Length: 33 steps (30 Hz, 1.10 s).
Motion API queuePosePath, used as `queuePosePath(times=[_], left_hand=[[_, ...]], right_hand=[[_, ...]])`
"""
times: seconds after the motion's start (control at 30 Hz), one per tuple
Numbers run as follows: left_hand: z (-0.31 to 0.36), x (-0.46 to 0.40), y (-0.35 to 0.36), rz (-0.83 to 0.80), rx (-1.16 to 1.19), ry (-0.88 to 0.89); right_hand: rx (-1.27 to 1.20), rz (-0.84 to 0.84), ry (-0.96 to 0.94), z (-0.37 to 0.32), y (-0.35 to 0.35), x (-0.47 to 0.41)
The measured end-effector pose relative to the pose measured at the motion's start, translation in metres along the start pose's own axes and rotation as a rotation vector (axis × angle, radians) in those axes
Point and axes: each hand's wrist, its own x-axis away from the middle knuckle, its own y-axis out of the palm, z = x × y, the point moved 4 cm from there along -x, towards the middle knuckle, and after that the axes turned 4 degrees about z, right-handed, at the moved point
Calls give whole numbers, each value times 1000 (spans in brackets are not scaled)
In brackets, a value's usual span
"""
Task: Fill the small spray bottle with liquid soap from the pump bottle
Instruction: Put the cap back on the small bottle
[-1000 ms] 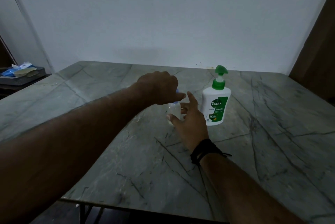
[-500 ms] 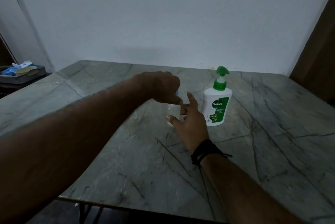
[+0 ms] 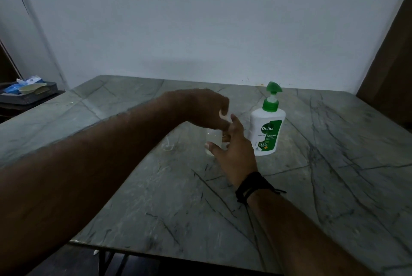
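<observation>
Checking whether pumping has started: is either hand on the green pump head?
No. Both hands, left hand and right hand, are at the small spray bottle; the pump bottle stands untouched.

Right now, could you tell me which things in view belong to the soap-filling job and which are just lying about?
Part of the job:
small spray bottle, held by the right hand, its top under the left hand
pump bottle, upright on the table

Lying about:
dark tray of oddments, far left
</observation>
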Motion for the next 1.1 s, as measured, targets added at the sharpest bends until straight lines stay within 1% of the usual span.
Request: queuePosePath(times=[0.07,0.1,0.23,0.27,0.33,0.4,0.47,0.53,0.67,0.8,0.87,1.0,1.1], left_hand=[[-6,0,-2,64,-93,-63],[-8,-1,-1,62,-105,-66],[-5,3,3,-34,76,37],[-5,4,3,-37,101,49],[-6,3,4,8,61,29],[-11,1,7,68,-16,-28],[-13,-1,12,101,-25,-41],[-12,-1,15,112,15,-6],[-7,4,15,64,71,65],[-7,5,15,95,91,96],[-11,9,19,152,175,66],[-18,22,35,379,421,-53],[-21,31,58,449,580,-187]], right_hand=[[-7,-7,5,0,0,0],[-9,-10,6,0,0,0],[-4,-2,4,2,1,0],[-4,-1,7,3,1,-1],[-11,-1,15,4,1,-1],[-12,-2,19,4,2,-1],[-11,-5,23,4,2,-1],[-4,-1,29,5,2,-1],[13,5,20,5,2,0],[30,1,12,4,1,0],[12,-2,29,4,1,0],[-6,-19,36,2,1,2],[12,-17,13,0,1,2]])
